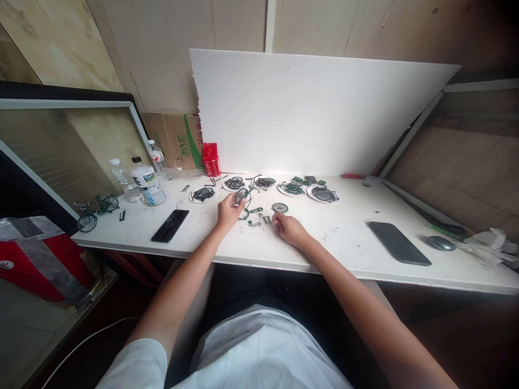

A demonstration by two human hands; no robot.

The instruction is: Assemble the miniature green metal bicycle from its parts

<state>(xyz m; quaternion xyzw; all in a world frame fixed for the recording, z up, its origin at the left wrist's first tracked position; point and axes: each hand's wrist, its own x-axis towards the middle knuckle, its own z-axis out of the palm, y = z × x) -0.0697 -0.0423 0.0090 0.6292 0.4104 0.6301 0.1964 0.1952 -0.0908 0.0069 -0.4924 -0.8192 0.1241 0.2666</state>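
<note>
My left hand (229, 214) is closed around a small dark green toy bicycle part, with a spoked wheel (241, 195) showing above the fingers. Thin green frame pieces (255, 210) are seen just right of that hand; whether they join the wheel I cannot tell. With its fingers pinched, my right hand (290, 229) is low over the table; what they hold, if anything, is hidden. A loose green wheel (280, 207) lies flat just beyond the right fingertips. Tiny parts (254, 222) are scattered on the table between both hands.
Several white plates (201, 195) of dark and green parts line the back. A finished-looking toy bicycle (98, 210) stands far left by bottles (148, 182) and a phone (170, 226). On the right are a dark slab (399, 243) and a mouse (441, 243). A white board (316, 113) leans behind.
</note>
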